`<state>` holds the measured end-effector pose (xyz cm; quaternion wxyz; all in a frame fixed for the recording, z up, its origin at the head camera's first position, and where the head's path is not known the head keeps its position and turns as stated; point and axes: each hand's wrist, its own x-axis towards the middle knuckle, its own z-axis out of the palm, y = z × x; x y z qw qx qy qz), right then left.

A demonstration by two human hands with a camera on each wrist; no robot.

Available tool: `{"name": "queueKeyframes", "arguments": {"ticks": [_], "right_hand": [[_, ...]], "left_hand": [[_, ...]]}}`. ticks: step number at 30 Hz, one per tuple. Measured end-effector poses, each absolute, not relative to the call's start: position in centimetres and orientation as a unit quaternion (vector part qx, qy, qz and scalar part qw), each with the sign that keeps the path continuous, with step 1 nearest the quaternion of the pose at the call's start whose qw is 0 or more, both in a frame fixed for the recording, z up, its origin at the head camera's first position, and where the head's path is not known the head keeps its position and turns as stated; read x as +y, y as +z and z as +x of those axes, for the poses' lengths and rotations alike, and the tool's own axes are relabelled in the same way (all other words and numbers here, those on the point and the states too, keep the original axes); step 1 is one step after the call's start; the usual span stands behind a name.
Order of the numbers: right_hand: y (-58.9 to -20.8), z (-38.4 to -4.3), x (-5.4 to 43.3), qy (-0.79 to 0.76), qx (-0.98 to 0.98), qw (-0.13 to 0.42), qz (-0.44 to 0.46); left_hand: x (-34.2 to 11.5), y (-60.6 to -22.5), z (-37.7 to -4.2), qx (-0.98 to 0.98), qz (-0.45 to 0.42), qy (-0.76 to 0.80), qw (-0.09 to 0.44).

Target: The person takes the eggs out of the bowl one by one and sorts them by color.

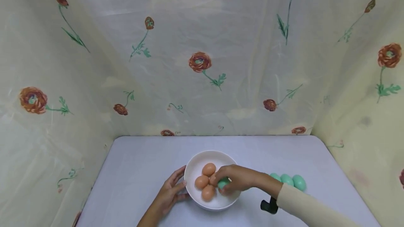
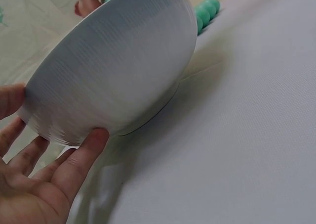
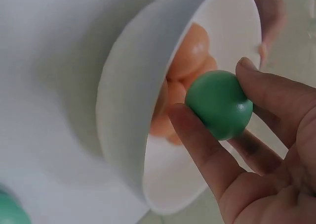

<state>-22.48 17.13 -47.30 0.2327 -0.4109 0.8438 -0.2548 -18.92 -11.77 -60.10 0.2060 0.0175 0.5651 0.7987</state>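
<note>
Head view: R hand [image 1: 235, 178] over R part of white bowl [image 1: 196, 162], fingers pinching green egg [image 1: 223, 183] just R of orange eggs [image 1: 208, 193]; L hand [image 1: 168, 192] at bowl's L side; green-egg row [image 1: 286, 179] on desk [image 1: 142, 160], R of bowl

L wrist view: L fingers spread, tips against bowl's outer wall

R wrist view: green egg held at bowl mouth, R hand nearer; looks approx. round, so I can't tell long axis; contact w/ orange eggs unconfirmed
</note>
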Motion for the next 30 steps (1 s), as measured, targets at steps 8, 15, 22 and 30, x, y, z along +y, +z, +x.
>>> {"name": "queueKeyframes", "arguments": {"ticks": [8, 15, 22, 30], "right_hand": [[-45.4, -22.4, 24.0, -0.276, 0.886, 0.205, -0.310], [-45.4, -21.4, 31.9, -0.283, 0.924, 0.132, -0.220], [-47.7, -20.0, 38.7, -0.337, 0.923, 0.157, -0.096], [-50.3, -20.0, 42.5, -0.315, 0.935, 0.151, -0.057]], "left_hand": [[-11.5, -60.0, -19.0, 0.573, 0.016, 0.792, 0.209], [-11.4, -59.8, -19.3, 0.575, 0.008, 0.792, 0.205], [-11.7, -60.0, -19.1, 0.578, 0.005, 0.789, 0.206], [-11.7, -60.0, -18.9, 0.572, 0.006, 0.793, 0.208]]}}
